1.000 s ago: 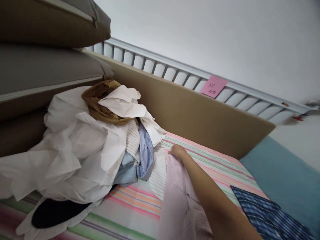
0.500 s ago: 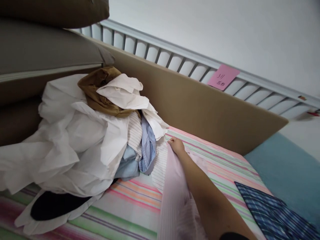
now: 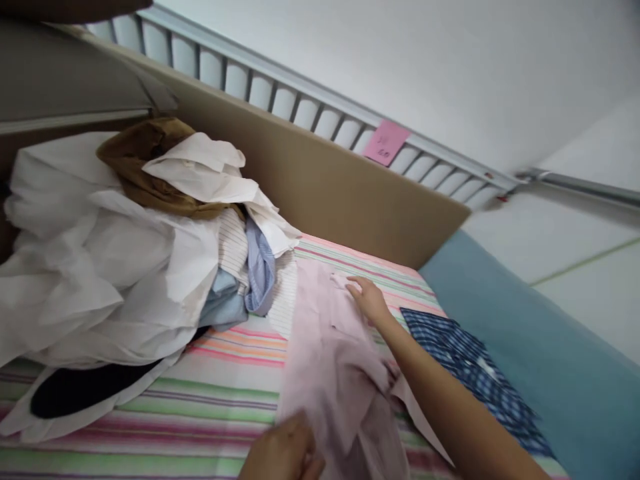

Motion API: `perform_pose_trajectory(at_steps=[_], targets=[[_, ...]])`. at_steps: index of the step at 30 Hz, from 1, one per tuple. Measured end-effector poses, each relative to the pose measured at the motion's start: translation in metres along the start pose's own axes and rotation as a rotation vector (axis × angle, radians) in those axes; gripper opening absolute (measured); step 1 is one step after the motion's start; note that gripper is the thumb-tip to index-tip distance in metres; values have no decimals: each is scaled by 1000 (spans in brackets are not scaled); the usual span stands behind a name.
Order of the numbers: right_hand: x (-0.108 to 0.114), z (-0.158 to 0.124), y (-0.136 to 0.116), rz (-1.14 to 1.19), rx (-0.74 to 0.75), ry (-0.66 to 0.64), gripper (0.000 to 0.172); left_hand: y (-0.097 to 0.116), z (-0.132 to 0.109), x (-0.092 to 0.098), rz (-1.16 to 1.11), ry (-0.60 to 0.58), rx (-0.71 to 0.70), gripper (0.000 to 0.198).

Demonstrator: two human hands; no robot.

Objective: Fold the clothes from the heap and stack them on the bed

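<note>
A pale pink pleated garment [image 3: 317,320] lies lengthwise over the striped sheet, its lower part rumpled. My right hand [image 3: 370,299] is at its upper right edge, fingers stretched out and a little apart, the fingertips by a fold of the cloth. At the bottom of the view, my left hand [image 3: 285,450] is over the garment's lower left edge. Motion smears that hand, and its grip on the cloth does not show clearly. White pinstriped cloth [image 3: 283,287] lies along the garment's left side.
Left of the garment is a heap of white clothes [image 3: 125,267], with a brown piece [image 3: 150,160] and blue pieces [image 3: 260,267]. A folded blue plaid garment [image 3: 465,367] lies right. Behind stand a tan board [image 3: 320,180] and white railing bearing a pink note [image 3: 386,142].
The view has swung right. The pink garment now lies spread flatter. My right hand has let go of its upper left corner and moved to the right edge. My left hand has come into view.
</note>
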State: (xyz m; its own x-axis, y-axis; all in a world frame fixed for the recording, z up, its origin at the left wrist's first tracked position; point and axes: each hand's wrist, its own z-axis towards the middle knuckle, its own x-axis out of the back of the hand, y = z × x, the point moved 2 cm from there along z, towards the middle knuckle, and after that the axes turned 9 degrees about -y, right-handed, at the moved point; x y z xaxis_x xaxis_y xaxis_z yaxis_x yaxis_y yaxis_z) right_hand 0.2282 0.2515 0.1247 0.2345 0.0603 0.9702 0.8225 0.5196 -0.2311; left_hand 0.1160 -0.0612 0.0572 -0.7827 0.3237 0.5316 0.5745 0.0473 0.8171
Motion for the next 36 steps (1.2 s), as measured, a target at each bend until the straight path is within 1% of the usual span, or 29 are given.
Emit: perform_pose_trajectory(at_steps=[1,3,5,6,8,10,11,13,15,16,17,18,20,22,24,27,29,30,32,34,36], targets=[[13,-28,21,3,-46,4,34,5,-2,2,-3,23,-33,12],[35,-88,61,12,-150,6,33,12,-8,1,-17,44,-55,17],[47,-150,95,26,-250,-1,29,13,-13,-4,10,28,-50,24],[49,-180,109,35,-294,-4,27,12,-16,-7,32,12,-50,28],[47,-234,128,53,-365,-2,25,10,-20,-11,62,-21,-51,31],[37,-275,138,75,-418,12,28,7,-23,-14,37,-71,-19,31],[30,-291,140,85,-429,19,32,5,-23,-15,-3,-109,11,32],[14,-310,139,92,-397,31,45,2,-23,-16,-133,-170,51,34],[-1,-316,133,93,-350,41,60,2,-20,-14,-302,-169,15,39],[-6,-315,130,104,-347,45,62,2,-17,-11,-381,-141,-33,41],[-10,-312,127,124,-361,48,60,2,-15,-8,-450,-109,-84,43],[-11,-306,125,152,-387,48,55,2,-12,-6,-502,-84,-120,45],[-5,-292,124,219,-431,46,40,0,-6,-3,-543,-68,-122,48],[12,-273,127,285,-442,50,29,-4,-2,-4,-521,-84,-57,49],[36,-253,136,368,-454,63,24,-8,1,-7,-489,-105,4,50],[73,-227,157,522,-506,91,27,-11,3,-12,-476,-130,18,51],[87,-217,174,612,-593,114,31,-12,4,-14,-472,-141,13,51],[89,-215,182,644,-647,123,31,-12,5,-14,-466,-142,15,51],[83,-215,195,678,-760,132,29,-11,6,-14,-456,-141,20,51],[69,-218,205,678,-853,129,29,-10,6,-14,-454,-142,22,51],[54,-222,212,644,-915,121,32,-9,6,-14,-455,-140,21,51]])
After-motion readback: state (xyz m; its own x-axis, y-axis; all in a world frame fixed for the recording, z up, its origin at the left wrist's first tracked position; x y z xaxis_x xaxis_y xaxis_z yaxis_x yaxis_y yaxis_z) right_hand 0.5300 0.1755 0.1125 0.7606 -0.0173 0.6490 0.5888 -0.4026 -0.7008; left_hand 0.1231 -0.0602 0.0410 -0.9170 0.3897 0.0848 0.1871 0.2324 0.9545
